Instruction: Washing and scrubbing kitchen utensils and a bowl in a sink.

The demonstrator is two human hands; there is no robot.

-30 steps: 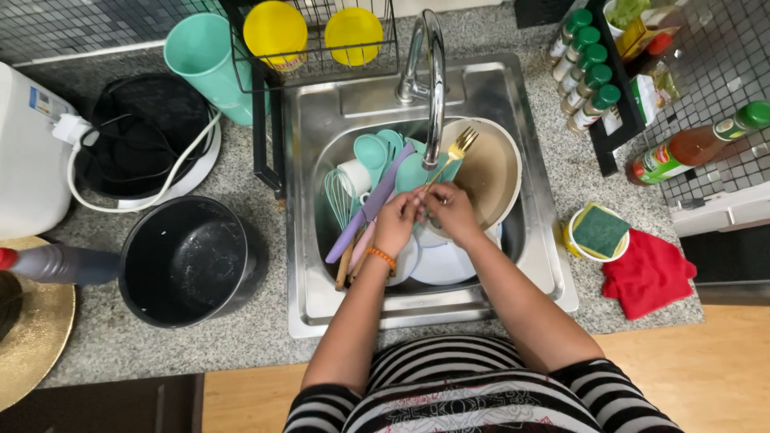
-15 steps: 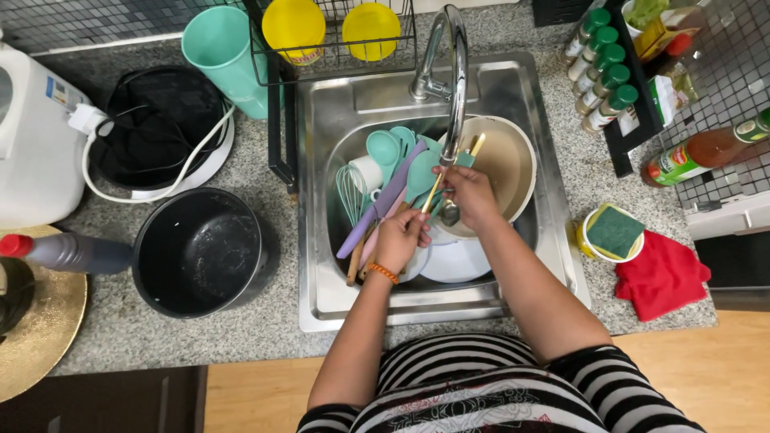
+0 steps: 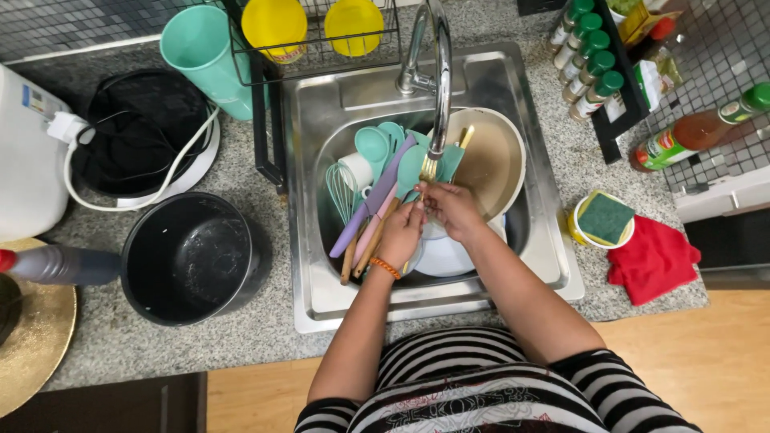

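Note:
Over the steel sink (image 3: 321,96), my two hands meet just under the spout of the faucet (image 3: 439,80). A gold fork (image 3: 428,169) sticks up from between them, tines toward the spout. My right hand (image 3: 451,208) is closed on it, and my left hand (image 3: 403,228), with an orange band at the wrist, is wrapped on its lower part. Beneath the hands lie white plates (image 3: 445,258) and a beige pan (image 3: 491,160).
Teal spoons (image 3: 383,147), a whisk (image 3: 341,188) and a purple spatula (image 3: 370,207) fill the sink's left side. A black pot (image 3: 188,256), teal cup (image 3: 200,52) and corded black appliance (image 3: 144,132) stand left. Spice jars (image 3: 589,60), a sauce bottle (image 3: 690,136), sponge (image 3: 603,218) and red cloth (image 3: 651,261) sit right.
The fork was held up over the pan, then lowered. My left hand dropped away for a moment and has come back up against my right hand.

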